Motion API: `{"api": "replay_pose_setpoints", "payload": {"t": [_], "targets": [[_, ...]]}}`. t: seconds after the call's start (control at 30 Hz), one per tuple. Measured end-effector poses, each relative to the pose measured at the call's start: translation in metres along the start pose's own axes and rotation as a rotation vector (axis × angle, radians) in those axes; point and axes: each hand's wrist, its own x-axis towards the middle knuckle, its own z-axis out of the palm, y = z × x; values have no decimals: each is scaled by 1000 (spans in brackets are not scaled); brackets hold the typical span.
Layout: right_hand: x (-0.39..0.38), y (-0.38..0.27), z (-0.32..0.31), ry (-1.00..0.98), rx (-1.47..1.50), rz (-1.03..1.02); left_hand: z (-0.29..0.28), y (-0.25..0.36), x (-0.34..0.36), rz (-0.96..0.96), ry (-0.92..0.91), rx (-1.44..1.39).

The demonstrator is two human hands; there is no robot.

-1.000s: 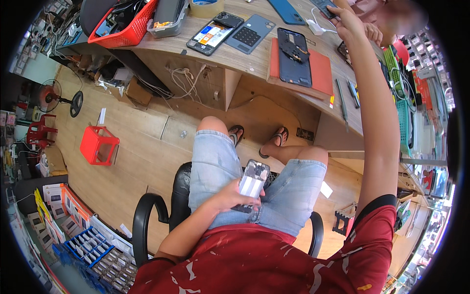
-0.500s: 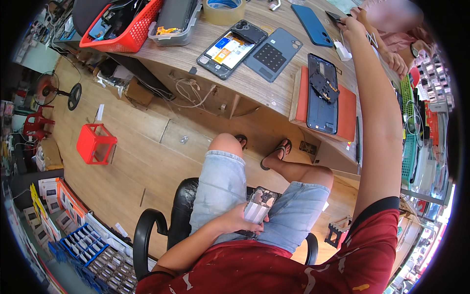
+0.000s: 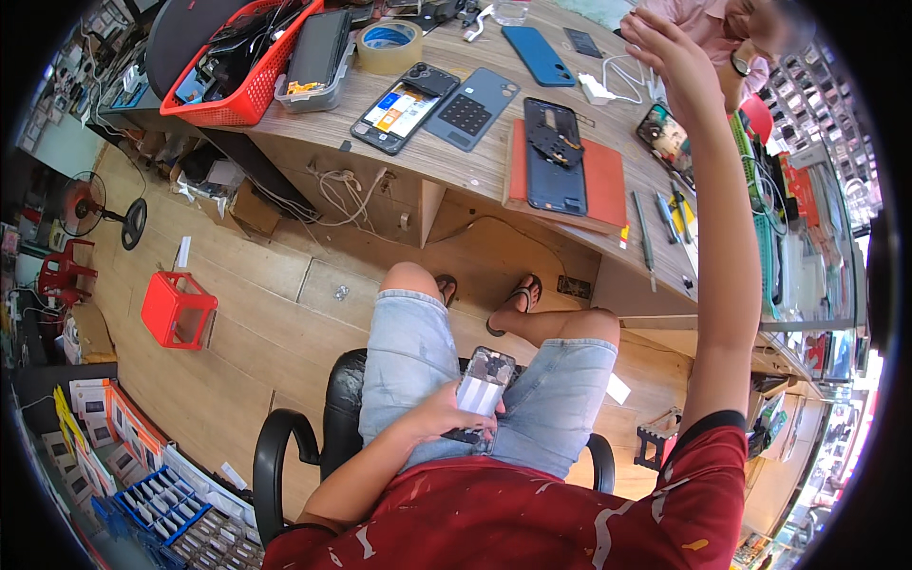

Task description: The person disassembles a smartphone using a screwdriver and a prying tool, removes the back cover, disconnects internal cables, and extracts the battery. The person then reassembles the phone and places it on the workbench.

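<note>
opened phone [image 3: 483,385] in my left hand [image 3: 439,418], back cover off so the silvery guts show, resting on my lap against the denim shorts, tilted top end away from me, fingers wrapped round its lower end

Seated person at a wooden desk [image 3: 475,171]. Left hand [image 3: 439,415] at six o'clock grips an opened phone [image 3: 483,388] over the lap. Right hand [image 3: 665,52] at one o'clock is raised, fingers spread — above the desk's far edge. On the desk: red basket [image 3: 249,81] at eleven o'clock, tape roll [image 3: 392,46], lit phone [image 3: 394,112], and a disassembled phone [image 3: 553,157] on a red mat [image 3: 600,180].
</note>
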Motion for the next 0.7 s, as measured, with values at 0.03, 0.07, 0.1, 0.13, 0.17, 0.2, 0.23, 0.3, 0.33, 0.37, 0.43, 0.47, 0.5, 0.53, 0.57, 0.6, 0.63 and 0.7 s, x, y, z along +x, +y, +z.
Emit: {"api": "replay_pose_setpoints", "payload": {"t": [0.03,0.07,0.1,0.13,0.17,0.2,0.23,0.3,0.33,0.37,0.43,0.47,0.5,0.53,0.57,0.6,0.63,0.7], "targets": [[-38,-26,3,-43,-33,-60,2,2,0,21,3,-13],[-76,-50,5,-37,-175,-127,4,4,-1,43,8,-26],[-116,-66,7,-32,-312,-190,8,4,-3,63,20,-40],[-156,-71,11,-15,-284,-135,9,0,-4,87,61,-57],[-197,-71,10,6,-263,-72,10,0,-3,100,50,-39],[-235,-72,5,-64,-263,-65,9,3,-3,106,43,-25],[-271,-72,-1,-133,-262,-44,9,4,-3,101,38,-17],[-331,-65,4,-219,-182,22,20,13,-6,103,63,-48],[-356,-56,6,-264,-249,4,27,20,-5,129,56,-49],[-379,-48,9,-311,-311,-20,34,25,-6,159,53,-47],[-415,-38,19,-349,-293,15,42,36,-5,158,24,-48],[-430,-34,27,-324,-213,55,47,39,-5,163,3,-45],[-443,-28,32,-298,-133,93,53,42,-6,168,-29,-54],[-450,-21,34,-306,-115,73,60,45,-5,177,-65,-64],[-456,-18,35,-285,-74,54,66,48,-5,186,-101,-74],[-460,-18,38,-265,-33,33,72,50,-5,192,-119,-50],[-463,-16,39,-250,8,9,79,52,-5,205,-136,-26],[-468,-11,42,-214,56,-3,86,53,-5,226,-173,31]]}}
